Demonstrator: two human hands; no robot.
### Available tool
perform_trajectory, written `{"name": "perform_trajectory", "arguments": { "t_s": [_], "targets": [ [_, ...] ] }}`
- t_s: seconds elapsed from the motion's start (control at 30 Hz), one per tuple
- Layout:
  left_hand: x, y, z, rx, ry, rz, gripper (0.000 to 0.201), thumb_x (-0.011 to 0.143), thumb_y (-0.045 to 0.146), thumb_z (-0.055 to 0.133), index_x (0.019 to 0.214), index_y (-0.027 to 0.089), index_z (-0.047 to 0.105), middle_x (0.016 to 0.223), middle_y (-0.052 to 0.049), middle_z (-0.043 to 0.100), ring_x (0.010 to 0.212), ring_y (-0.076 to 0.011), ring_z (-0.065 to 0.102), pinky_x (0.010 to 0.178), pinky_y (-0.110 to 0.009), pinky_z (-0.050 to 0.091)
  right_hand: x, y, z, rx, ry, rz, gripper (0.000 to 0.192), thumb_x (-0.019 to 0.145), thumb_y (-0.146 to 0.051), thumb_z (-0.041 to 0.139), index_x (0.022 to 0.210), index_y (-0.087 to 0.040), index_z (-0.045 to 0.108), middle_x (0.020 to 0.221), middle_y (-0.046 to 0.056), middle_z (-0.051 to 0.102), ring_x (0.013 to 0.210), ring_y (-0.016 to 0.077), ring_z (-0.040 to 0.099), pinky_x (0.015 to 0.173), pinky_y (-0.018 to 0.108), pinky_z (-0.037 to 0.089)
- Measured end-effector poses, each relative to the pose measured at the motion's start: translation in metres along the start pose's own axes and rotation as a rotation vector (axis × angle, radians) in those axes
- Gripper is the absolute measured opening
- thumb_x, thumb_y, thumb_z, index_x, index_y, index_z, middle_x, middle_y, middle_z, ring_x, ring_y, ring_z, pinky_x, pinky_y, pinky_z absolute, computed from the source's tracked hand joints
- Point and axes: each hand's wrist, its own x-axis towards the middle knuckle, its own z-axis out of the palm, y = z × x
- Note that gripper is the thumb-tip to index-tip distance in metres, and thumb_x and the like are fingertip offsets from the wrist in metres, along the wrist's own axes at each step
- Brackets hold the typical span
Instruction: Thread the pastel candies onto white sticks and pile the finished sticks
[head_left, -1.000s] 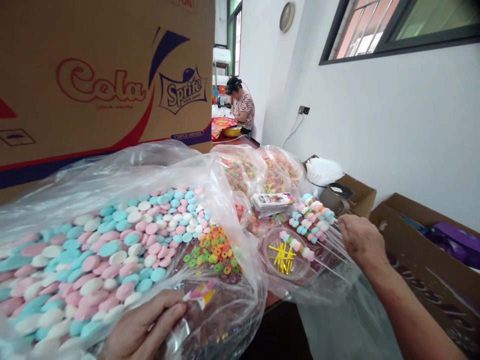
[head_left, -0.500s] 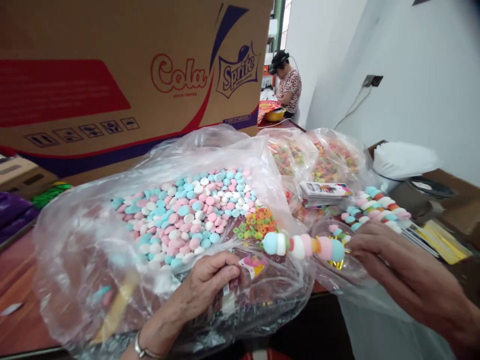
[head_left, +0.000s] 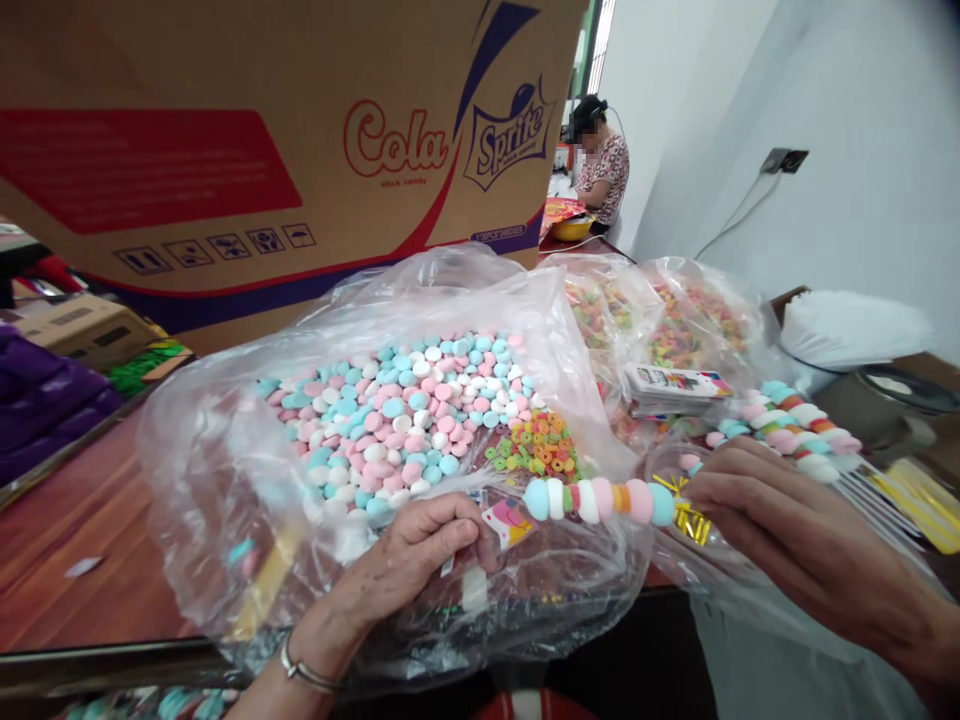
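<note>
Since half a second ago the candy skewer [head_left: 596, 498] has sunk a little and levelled out, and the view has drifted so the cardboard box [head_left: 285, 150] fills more of the top. Right hand [head_left: 787, 535] has its fingertips pinched together on the stick end of the skewer, which lies level in the air just right of the big plastic bag [head_left: 390, 470] — blue, white, pink and orange pieces run along it toward the left hand [head_left: 409, 560]. That hand rests on the near edge of the bag, fingers curled down onto the plastic by a small printed label [head_left: 508, 522]; whether they grip it or only press I cannot tell. Inside the bag lie pastel marshmallows [head_left: 397, 420] and, at their right edge, ring-shaped sweets [head_left: 536, 450]. Right of the bag, finished skewers [head_left: 787, 425] are heaped beside a stack of cards [head_left: 671, 385]. Behind the bag stands the box; the bag sits on a red-brown desk [head_left: 82, 540]. Beyond the box — a seated person [head_left: 604, 165].
</note>
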Motion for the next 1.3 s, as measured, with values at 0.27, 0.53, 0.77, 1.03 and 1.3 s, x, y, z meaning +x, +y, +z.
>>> {"name": "perform_trajectory", "arguments": {
  "t_s": [0.27,0.53,0.77,1.03,1.3],
  "targets": [
    [0.0,-0.006,-0.003,-0.085,-0.082,-0.111,0.028,0.094,0.037,0.056,0.084,0.014,0.069,0.057,0.005,0.047,0.043,-0.0054,0.041,0.042,-0.017,0.031,-0.001,-0.001,0.001,0.023,-0.014,-0.007,0.016,0.093,-0.012,0.046,0.102,-0.019,0.058,0.092,0.006,0.062,0.085,0.0175,0.056,0.077,0.029,0.044],
    [0.001,-0.006,-0.001,-0.097,-0.092,-0.105,0.025,0.094,0.035,0.057,0.085,0.015,0.068,0.062,0.004,0.052,0.045,-0.0046,0.039,0.042,-0.016,0.03,-0.006,0.006,0.007,-0.064,-0.04,-0.068,0.016,0.094,-0.015,0.045,0.104,-0.019,0.056,0.103,0.01,0.063,0.097,0.023,0.058,0.081,0.033,0.046],
    [0.001,-0.006,-0.002,-0.161,-0.093,-0.134,0.025,0.092,0.037,0.059,0.08,0.016,0.065,0.061,0.003,0.054,0.047,-0.0064,0.047,0.04,-0.015,0.031,-0.007,0.009,0.008,-0.063,-0.036,-0.071,0.016,0.095,-0.016,0.044,0.104,-0.019,0.057,0.103,0.01,0.064,0.098,0.0229,0.058,0.081,0.033,0.047],
    [0.004,-0.007,-0.003,-0.196,-0.112,-0.166,0.028,0.091,0.04,0.06,0.077,0.016,0.06,0.063,0.002,0.058,0.042,-0.005,0.04,0.04,-0.016,0.034,-0.007,0.01,0.008,-0.002,-0.009,-0.032,0.016,0.095,-0.016,0.046,0.107,-0.02,0.056,0.103,0.008,0.065,0.096,0.0223,0.059,0.082,0.033,0.046],
    [0.007,-0.004,0.0,-0.164,-0.113,-0.22,0.032,0.088,0.046,0.061,0.079,0.015,0.059,0.067,0.0,0.063,0.039,-0.0039,0.04,0.038,-0.016,0.031,-0.006,0.008,0.009,-0.002,-0.043,-0.026,0.018,0.096,-0.017,0.045,0.105,-0.021,0.059,0.102,0.007,0.067,0.098,0.0221,0.061,0.085,0.035,0.047]
  ]
}}
